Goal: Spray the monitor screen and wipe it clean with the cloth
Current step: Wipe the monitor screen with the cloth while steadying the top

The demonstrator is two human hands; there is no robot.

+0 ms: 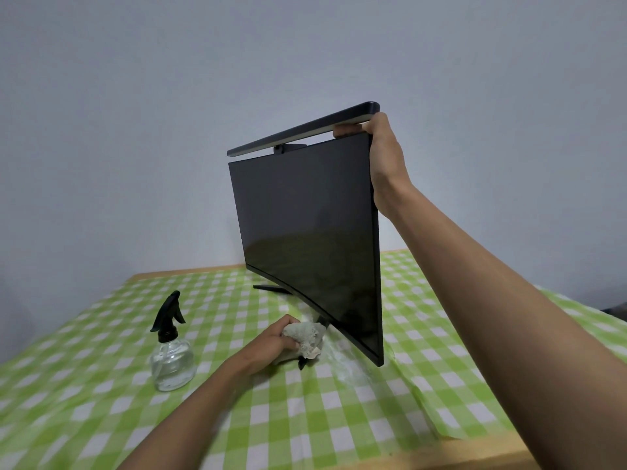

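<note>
A black curved monitor (305, 232) stands on the table, its dark screen turned toward the left. My right hand (383, 154) grips its top right corner, fingers curled over the upper edge. A long light bar (305, 130) sits clipped along the monitor's top. Low in front of the screen, my left hand (271, 340) holds a bunched pale grey cloth (305, 335) just above the tablecloth, close to the screen's lower edge. A clear glass spray bottle (171, 347) with a black trigger head stands upright to the left of that hand, untouched.
A green and white checked tablecloth (339, 418) covers the wooden table (492, 452). The monitor's black stand foot (271, 288) rests on it behind the cloth. A plain grey wall rises behind the table.
</note>
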